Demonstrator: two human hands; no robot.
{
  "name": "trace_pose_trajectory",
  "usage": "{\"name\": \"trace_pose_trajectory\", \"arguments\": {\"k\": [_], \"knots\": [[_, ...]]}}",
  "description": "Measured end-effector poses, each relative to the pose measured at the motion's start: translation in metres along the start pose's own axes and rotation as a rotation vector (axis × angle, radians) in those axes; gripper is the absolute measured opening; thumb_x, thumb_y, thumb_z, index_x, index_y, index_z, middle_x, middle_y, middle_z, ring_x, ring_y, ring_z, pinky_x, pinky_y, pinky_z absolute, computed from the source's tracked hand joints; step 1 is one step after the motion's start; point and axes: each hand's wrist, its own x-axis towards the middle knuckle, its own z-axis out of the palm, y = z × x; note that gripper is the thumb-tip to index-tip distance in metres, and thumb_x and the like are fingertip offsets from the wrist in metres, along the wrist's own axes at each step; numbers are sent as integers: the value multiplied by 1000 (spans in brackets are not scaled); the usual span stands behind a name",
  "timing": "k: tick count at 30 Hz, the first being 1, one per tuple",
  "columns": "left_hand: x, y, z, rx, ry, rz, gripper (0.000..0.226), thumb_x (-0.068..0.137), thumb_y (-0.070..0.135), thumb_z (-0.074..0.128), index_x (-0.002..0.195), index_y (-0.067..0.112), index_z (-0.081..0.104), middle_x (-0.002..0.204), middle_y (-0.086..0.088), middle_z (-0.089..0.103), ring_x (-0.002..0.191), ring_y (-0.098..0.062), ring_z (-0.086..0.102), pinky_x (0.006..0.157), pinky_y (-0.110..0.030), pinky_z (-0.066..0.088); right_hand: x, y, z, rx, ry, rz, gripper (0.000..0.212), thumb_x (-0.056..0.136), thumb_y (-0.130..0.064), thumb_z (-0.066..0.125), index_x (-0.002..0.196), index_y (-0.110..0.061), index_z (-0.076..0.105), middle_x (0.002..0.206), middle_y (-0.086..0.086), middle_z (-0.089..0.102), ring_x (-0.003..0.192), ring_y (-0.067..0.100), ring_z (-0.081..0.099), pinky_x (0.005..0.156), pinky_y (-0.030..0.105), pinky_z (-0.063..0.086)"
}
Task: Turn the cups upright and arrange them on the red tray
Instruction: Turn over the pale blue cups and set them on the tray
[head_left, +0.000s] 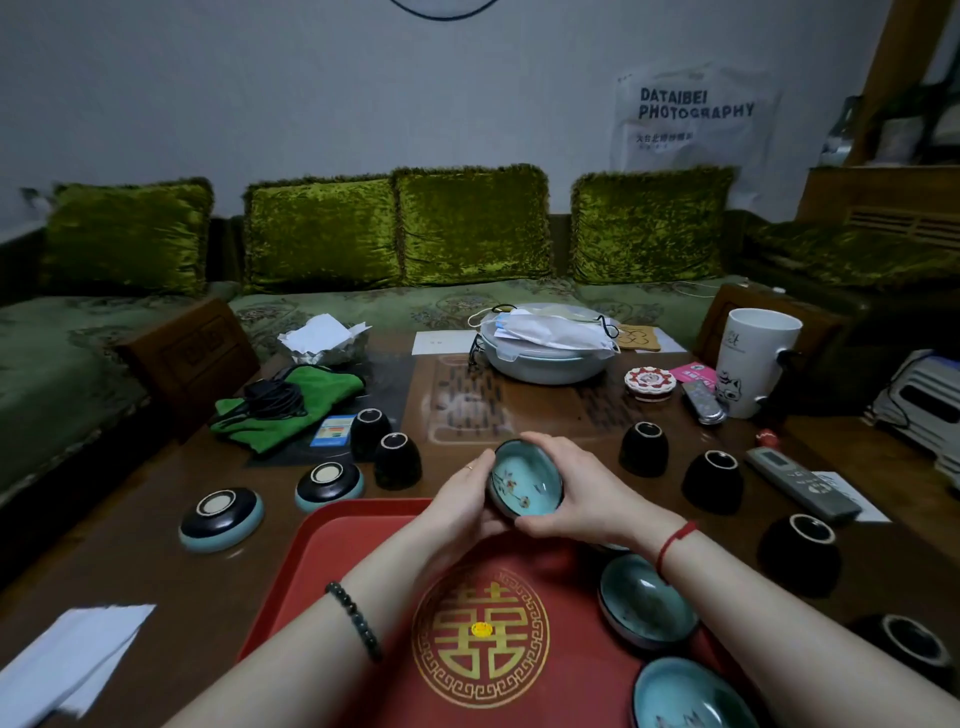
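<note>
A shallow blue-glazed cup (525, 479) with a flower inside is held tilted, its mouth toward me, above the far edge of the red tray (332, 551). My left hand (460, 499) and my right hand (576, 486) both grip it. Two blue cups (644, 603) (685, 696) stand upright on the tray's right side. Two shallow cups (221, 518) (330, 486) lie upside down on the table to the left, with two tall black cups (370, 431) (397, 460) behind them. Several black cups (644, 448) (712, 480) (800, 551) stand upside down on the right.
A green cloth (291, 405) and a lidded grey bowl (545, 348) sit further back on the wooden table. A white mug (753, 358) and two remote controls (800, 483) are at the right. White paper (72, 660) lies at the near left. A green sofa lines the wall.
</note>
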Motion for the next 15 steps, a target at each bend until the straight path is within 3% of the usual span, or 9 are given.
{"name": "trace_pose_trajectory", "arguments": {"k": [2, 4, 6, 12, 15], "knots": [[-4, -6, -4, 152, 19, 60, 33, 96, 27, 37, 120, 10, 53, 94, -4, 64, 73, -9, 63, 47, -18, 51, -6, 1, 2, -75, -66, 24, 93, 62, -32, 78, 139, -15, 29, 135, 8, 43, 127, 20, 40, 103, 18, 25], [-7, -10, -9, 299, 76, 104, 31, 94, 17, 43, 121, 5, 54, 71, 0, 58, 48, 1, 57, 47, -17, 49, -9, 2, 5, -139, -123, 65, 94, 63, -37, 76, 140, -15, 27, 136, 8, 42, 127, 22, 39, 109, 28, 28], [-10, -14, -14, 390, 114, 112, 31, 91, 9, 50, 121, 3, 54, 57, 4, 49, 32, 2, 49, 50, -18, 48, -12, 3, 10, -187, -159, 99, 94, 64, -40, 74, 141, -16, 27, 137, 8, 41, 127, 25, 39, 110, 34, 29], [-15, -21, -17, 427, 123, 103, 34, 86, 3, 56, 119, 2, 55, 48, 7, 54, 29, 1, 46, 49, -16, 47, -14, 8, 18, -233, -196, 125, 93, 66, -45, 71, 141, -17, 24, 141, 5, 40, 132, 22, 34, 117, 40, 13], [-13, -22, -19, 426, 129, 96, 33, 86, 3, 57, 119, 2, 55, 57, 2, 53, 30, 1, 48, 52, -16, 50, -13, 11, 19, -197, -185, 130, 98, 64, -45, 72, 142, -18, 19, 141, 5, 41, 133, 20, 34, 118, 42, 10]]}}
